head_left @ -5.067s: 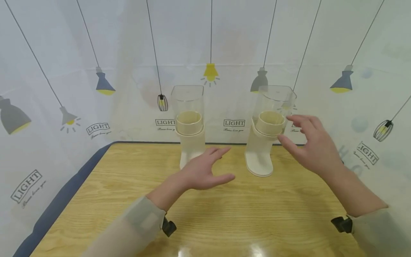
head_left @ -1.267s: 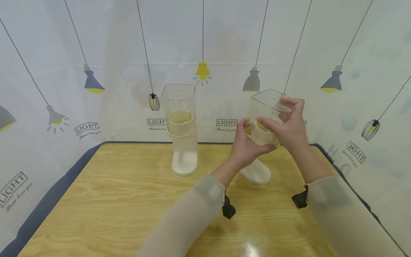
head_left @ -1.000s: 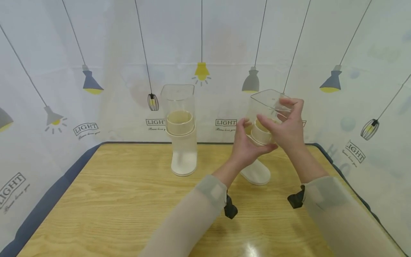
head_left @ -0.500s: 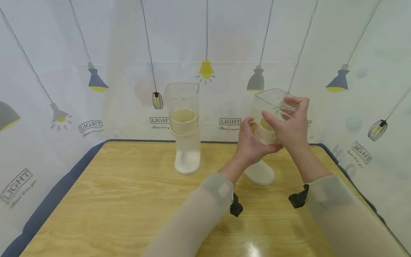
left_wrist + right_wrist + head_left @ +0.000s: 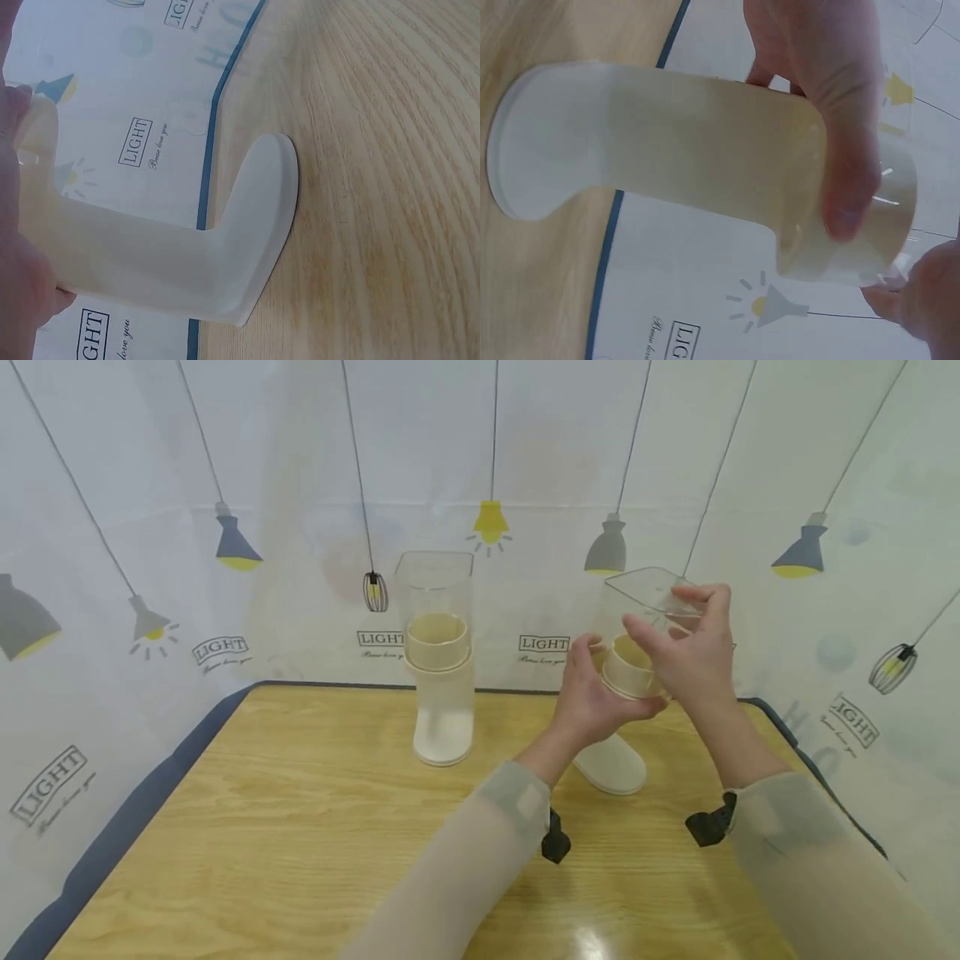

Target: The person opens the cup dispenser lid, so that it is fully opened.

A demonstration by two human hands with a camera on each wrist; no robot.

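Cup (image 5: pixel 618 604), clear-walled, is sitting in the collar (image 5: pixel 628 678) of the cream stand (image 5: pixel 613 766), right side of the surface (image 5: pixel 337 818) — both long axes running roughly upright, in line. Left hand (image 5: pixel 596 703) is grasping the stand at collar height from the left, thumb crossing the near side. Right hand (image 5: pixel 692 652) is holding higher, fingers curling round the clear wall from the right — nearer the rim, so any pull would likely be following that axis. Second stand (image 5: pixel 444 714) is standing apart, left.
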